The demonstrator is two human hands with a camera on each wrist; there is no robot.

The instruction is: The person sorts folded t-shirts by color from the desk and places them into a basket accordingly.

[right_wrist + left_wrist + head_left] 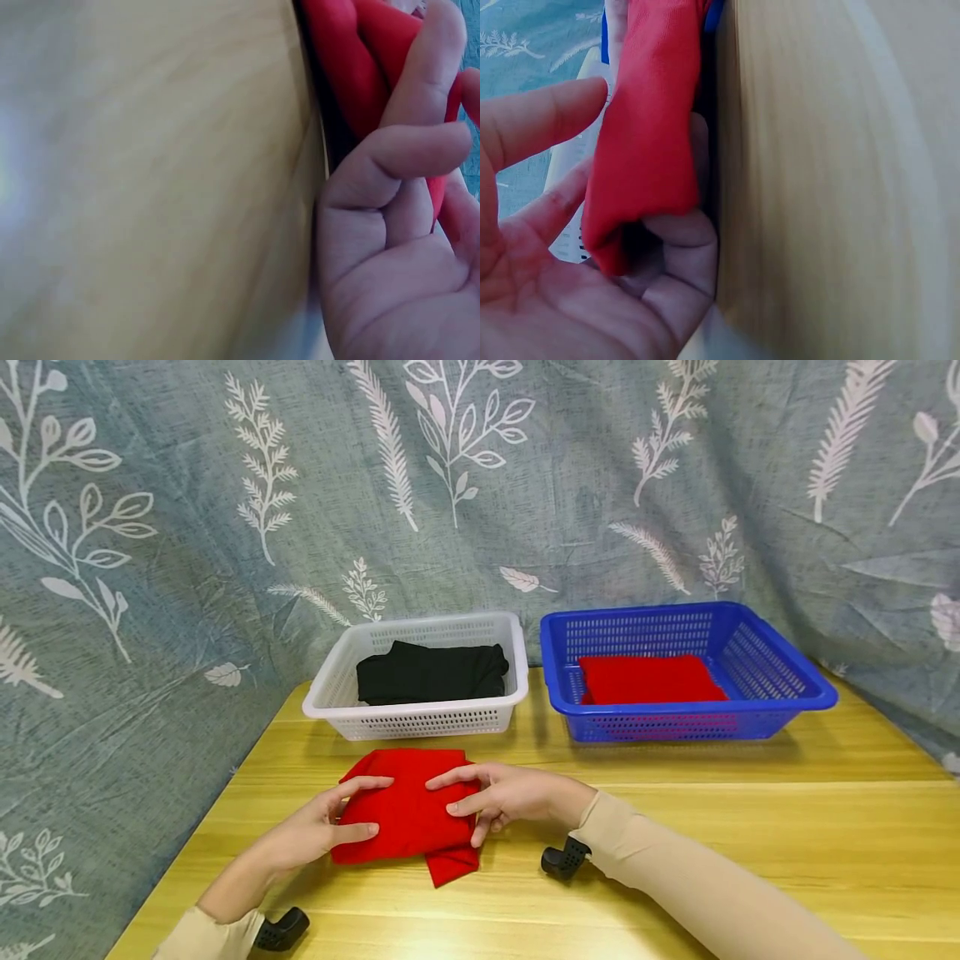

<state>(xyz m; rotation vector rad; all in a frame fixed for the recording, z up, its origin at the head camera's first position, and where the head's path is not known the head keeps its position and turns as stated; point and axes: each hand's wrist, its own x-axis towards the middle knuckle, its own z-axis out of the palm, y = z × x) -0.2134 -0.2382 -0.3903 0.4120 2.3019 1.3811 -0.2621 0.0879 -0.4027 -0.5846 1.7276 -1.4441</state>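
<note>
A folded red garment [408,810] lies on the wooden table, one flap sticking out at its lower right corner; its exact kind is not clear. My left hand [300,835] holds its left side: in the left wrist view, several fingers curl under the folded edge of the red garment [649,127], while the thumb is above. At the right side, my right hand [510,793] rests with forefinger and thumb spread over the cloth. Its lower fingers bend loosely beside the red garment [349,67] in the right wrist view, not closed round it.
Behind the garment stands a white basket [420,727] with folded black cloth [431,672] inside. To its right, a blue basket [675,727] contains folded red cloth [648,679]. A leaf-patterned grey-green curtain [480,560] hangs behind the wooden table [637,827].
</note>
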